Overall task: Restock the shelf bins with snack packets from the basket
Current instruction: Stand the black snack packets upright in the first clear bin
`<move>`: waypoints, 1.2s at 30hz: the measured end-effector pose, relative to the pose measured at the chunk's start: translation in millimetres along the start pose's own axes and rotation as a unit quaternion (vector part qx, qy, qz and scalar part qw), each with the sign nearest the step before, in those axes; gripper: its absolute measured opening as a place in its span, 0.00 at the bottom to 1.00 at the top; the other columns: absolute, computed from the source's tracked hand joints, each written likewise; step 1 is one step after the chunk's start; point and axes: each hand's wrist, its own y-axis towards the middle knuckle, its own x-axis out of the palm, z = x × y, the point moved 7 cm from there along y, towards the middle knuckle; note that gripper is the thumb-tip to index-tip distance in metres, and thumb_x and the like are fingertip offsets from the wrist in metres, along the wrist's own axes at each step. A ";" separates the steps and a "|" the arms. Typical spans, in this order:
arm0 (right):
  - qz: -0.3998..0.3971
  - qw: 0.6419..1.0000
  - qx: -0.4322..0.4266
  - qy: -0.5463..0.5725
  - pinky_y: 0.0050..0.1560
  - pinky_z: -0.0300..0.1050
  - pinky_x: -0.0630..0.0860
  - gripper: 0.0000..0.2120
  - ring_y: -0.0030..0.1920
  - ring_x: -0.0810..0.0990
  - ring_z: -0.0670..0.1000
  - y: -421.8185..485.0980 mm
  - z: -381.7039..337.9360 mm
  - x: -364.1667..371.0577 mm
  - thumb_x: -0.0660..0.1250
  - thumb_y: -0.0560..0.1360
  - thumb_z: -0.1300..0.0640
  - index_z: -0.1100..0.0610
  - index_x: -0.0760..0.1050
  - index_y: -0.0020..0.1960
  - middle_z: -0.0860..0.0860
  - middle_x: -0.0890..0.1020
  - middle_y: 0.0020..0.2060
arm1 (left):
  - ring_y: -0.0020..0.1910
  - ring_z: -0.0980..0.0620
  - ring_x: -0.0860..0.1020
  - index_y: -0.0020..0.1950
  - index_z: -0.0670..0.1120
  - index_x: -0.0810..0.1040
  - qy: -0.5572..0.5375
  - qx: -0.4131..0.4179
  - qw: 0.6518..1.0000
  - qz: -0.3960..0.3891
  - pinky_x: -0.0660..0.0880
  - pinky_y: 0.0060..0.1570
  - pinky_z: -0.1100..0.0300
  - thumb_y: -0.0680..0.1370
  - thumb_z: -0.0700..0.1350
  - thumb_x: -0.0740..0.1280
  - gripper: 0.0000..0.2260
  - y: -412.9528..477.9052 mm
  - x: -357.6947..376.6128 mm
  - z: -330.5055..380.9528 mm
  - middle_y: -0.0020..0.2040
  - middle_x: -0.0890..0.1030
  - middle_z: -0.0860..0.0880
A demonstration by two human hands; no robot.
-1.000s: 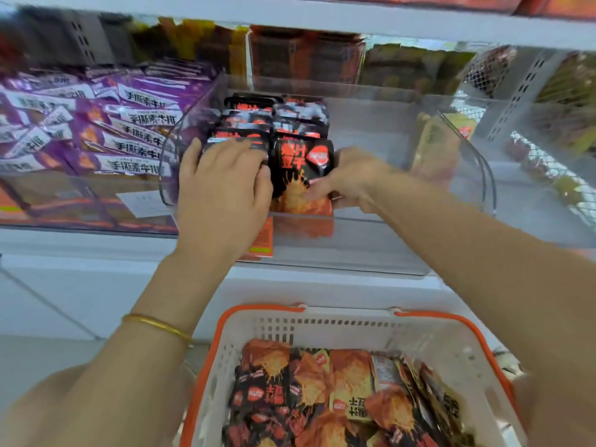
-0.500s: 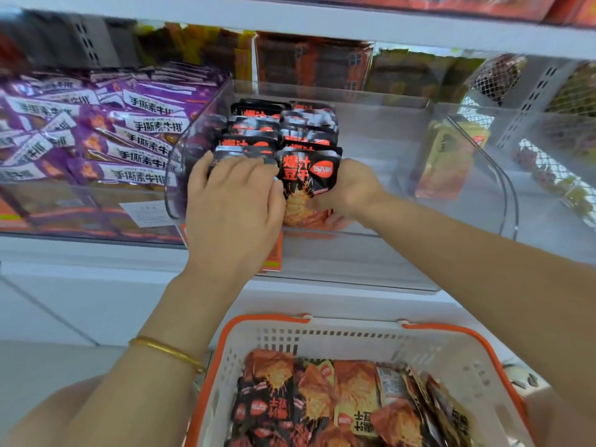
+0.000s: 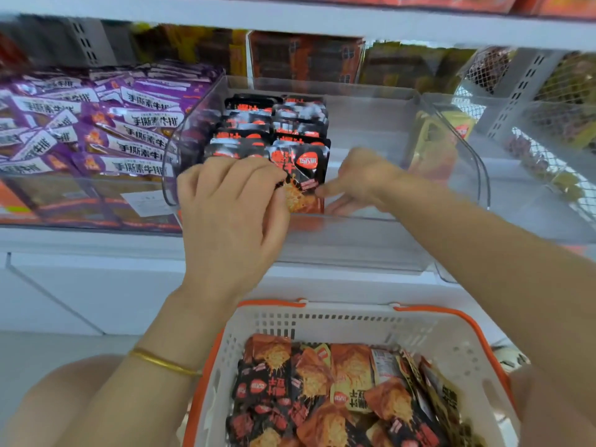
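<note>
Item: front packet (image 3: 304,175), upright in clear bin (image 3: 354,217), at 12 o'clock of basket (image 3: 419,330). Left hand (image 3: 232,208) grip pinches its 9 o'clock edge. Right hand (image 3: 364,179) grip is open, straight fingertips (image 3: 319,190) touching its 3 o'clock edge. Risk: packet likely slumps toward 6 o'clock on release, with nothing bracing its face.

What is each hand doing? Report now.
Left hand: pinches the front packet at its left edge.
Right hand: open, fingertip touching that packet.
</note>
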 end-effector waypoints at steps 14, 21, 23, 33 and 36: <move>-0.302 0.883 0.043 -0.358 0.54 0.51 0.76 0.26 0.55 0.77 0.57 -94.2 268.6 164.3 0.69 0.73 0.44 0.63 0.73 0.61 0.58 0.78 0.56 | 0.49 0.47 0.73 0.50 0.49 0.76 0.009 -0.020 0.877 -0.479 0.71 0.45 0.53 0.77 0.48 0.55 0.11 -140.3 105.7 29.6 0.45 0.76 0.50; -0.267 0.877 0.068 -0.394 0.48 0.49 0.76 0.26 0.57 0.76 0.59 -103.0 311.7 187.3 0.69 0.73 0.58 0.61 0.64 0.67 0.58 0.74 0.58 | 0.46 0.48 0.74 0.43 0.48 0.73 -0.002 0.018 0.858 -0.513 0.70 0.40 0.56 0.79 0.46 0.56 0.09 -146.7 113.7 49.6 0.45 0.77 0.49; -0.243 0.915 0.120 -0.298 0.52 0.46 0.75 0.22 0.58 0.75 0.57 -92.3 307.5 173.0 0.68 0.74 0.64 0.62 0.66 0.66 0.56 0.75 0.58 | 0.42 0.49 0.75 0.38 0.49 0.69 -0.023 0.016 0.845 -0.534 0.75 0.40 0.53 0.78 0.47 0.56 0.09 -153.7 116.9 51.3 0.39 0.73 0.51; -0.174 0.840 0.328 0.396 0.45 0.46 0.80 0.04 0.40 0.81 0.52 -90.4 252.6 119.2 0.65 0.75 0.68 0.61 0.75 0.46 0.55 0.82 0.40 | 0.37 0.47 0.78 0.49 0.40 0.77 -0.111 -0.182 0.721 -0.659 0.73 0.39 0.54 0.76 0.49 0.66 0.11 -185.6 125.0 40.6 0.38 0.78 0.46; -0.163 0.881 0.294 0.333 0.39 0.45 0.82 0.09 0.43 0.81 0.53 -94.6 232.9 103.8 0.67 0.75 0.64 0.60 0.73 0.55 0.59 0.82 0.49 | 0.44 0.44 0.78 0.54 0.40 0.75 -0.167 -0.221 0.750 -0.600 0.74 0.42 0.51 0.75 0.42 0.67 0.10 -160.7 115.4 41.0 0.46 0.79 0.44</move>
